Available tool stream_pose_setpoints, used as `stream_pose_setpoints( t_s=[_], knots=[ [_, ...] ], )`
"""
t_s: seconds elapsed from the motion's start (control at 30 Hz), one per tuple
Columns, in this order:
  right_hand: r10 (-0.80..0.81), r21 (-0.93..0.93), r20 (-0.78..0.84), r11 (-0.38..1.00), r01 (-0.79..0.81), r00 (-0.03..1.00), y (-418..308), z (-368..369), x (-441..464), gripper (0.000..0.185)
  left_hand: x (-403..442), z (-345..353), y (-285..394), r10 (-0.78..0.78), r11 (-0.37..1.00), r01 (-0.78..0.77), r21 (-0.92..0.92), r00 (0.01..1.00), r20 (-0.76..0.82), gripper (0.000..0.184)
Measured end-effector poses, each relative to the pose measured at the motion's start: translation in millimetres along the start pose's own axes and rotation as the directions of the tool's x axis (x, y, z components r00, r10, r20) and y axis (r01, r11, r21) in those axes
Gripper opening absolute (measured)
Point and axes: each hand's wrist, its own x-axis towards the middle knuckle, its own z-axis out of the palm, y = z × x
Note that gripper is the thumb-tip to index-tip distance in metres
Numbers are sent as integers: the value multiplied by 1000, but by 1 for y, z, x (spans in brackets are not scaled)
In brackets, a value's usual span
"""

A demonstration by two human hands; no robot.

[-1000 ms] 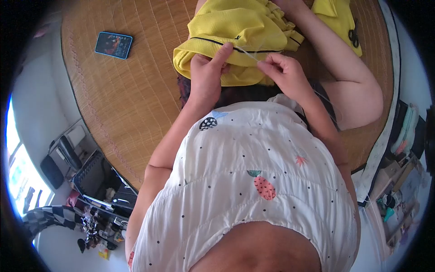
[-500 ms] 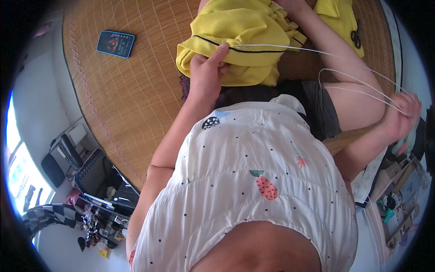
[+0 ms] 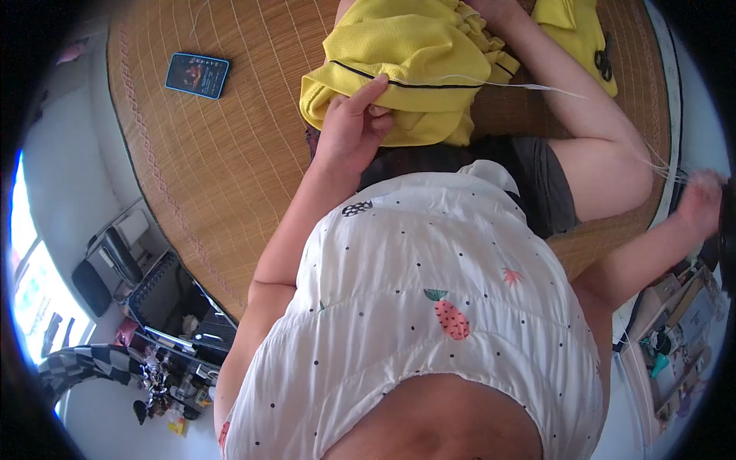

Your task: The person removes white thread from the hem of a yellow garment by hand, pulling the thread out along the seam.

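Observation:
Across my lap lies a bunched yellow cloth with a black stripe along a fold. My left hand grips that fold, thumb on top by the stripe and fingers curled beneath. White thread runs from the cloth near my left thumb toward the right, partly smeared by motion. Out at the far right edge, my right hand is closed and blurred, with strands of the thread trailing at it. Whether a needle is between its fingers I cannot make out.
A phone with a lit screen lies on the woven mat at left. Black scissors rest on more yellow cloth at upper right. Cluttered shelves stand at right, and a dark basket at lower left.
My right hand has swung slightly farther right, drawing the thread; the wide loops over my leg have become blurred strands. My left hand keeps its hold on the fold.

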Motion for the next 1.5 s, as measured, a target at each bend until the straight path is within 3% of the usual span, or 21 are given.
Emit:
stream_pose_setpoints(
  t_s=[0.07, 0.13, 0.23, 0.27, 0.33, 0.4, 0.43, 0.57, 0.73, 0.87, 0.97, 1.1, 1.23, 1.33, 1.43, 1.5],
  knots=[
    [104, -266, 183, 963, -52, 978, 24, 34, -22, 36, -2, 3, 1, -89, 992, 92, -90, 995, 43, 6],
    [63, -710, 172, 699, 80, 983, 33, 121, -89, 29, -4, 5, 2, -174, 968, 187, -168, 981, 90, 6],
    [26, -386, 515, 900, 205, 857, 87, 137, -136, 34, -5, 7, 3, -229, 951, 244, -191, 968, 98, 6],
    [171, -396, 594, 913, 100, 786, 80, 159, -167, 34, -5, 6, 4, -239, 947, 259, -188, 963, 123, 7],
    [158, -428, 739, 861, 276, 655, 85, 173, -191, 33, -5, 4, 4, -262, 939, 292, -180, 949, 173, 9],
    [165, -390, 789, 879, 275, 592, 84, 185, -204, 36, -11, 9, 7, -204, 969, 219, -114, 970, 130, 12],
    [164, -398, 825, 848, 351, 541, 84, 189, -205, 44, -14, 13, 7, -173, 980, 182, -81, 979, 111, 13],
    [32, -394, 839, 724, 566, 543, 96, 200, -211, 62, -20, 19, 9, -159, 983, 169, -77, 980, 116, 16],
    [-198, -266, 822, 695, 668, 534, 101, 206, -220, 57, -22, 20, 10, -106, 990, 118, -76, 983, 153, 16],
    [-222, -283, 814, 656, 700, 537, 105, 205, -222, 49, -22, 20, 10, -96, 993, 105, -57, 986, 138, 15],
    [-288, -200, 799, 699, 686, 527, 116, 201, -214, 35, -21, 22, 8, -87, 994, 92, -55, 992, 94, 12],
    [-309, -215, 748, 725, 654, 588, 114, 192, -203, 18, -21, 23, 3, -42, 998, 44, -51, 998, 46, 11],
    [-252, -273, 721, 753, 599, 646, 109, 183, -199, 16, -19, 26, -6, -18, 1000, 18, -13, 1000, 26, 14],
    [-23, -396, 761, 776, 492, 648, 109, 176, -202, 16, -12, 19, -9, -26, 999, 24, 34, 998, 57, 15],
    [211, -416, 744, 888, 193, 634, 98, 174, -200, 14, -13, 19, -8, -5, 997, 4, 74, 1000, 5, 17],
    [267, -369, 742, 928, 42, 615, 91, 169, -198, 12, -14, 19, -6, 3, 997, -4, 71, 1000, 14, 17]
  ],
)
